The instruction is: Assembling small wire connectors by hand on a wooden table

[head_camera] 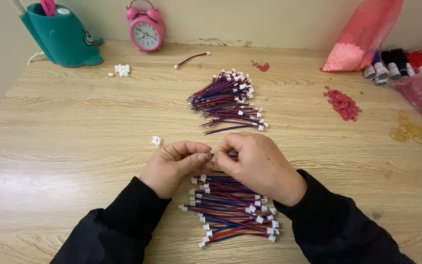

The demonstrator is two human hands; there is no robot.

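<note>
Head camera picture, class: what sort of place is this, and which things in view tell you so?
Probably a home desk used for small piecework. The hands work over a wooden table between two piles of short wire leads with white connectors, and a pink alarm clock and teal pen holder stand behind.

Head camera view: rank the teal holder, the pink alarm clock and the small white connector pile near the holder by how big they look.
1. teal holder, partly cut off by the frame
2. pink alarm clock
3. white connector pile
</note>
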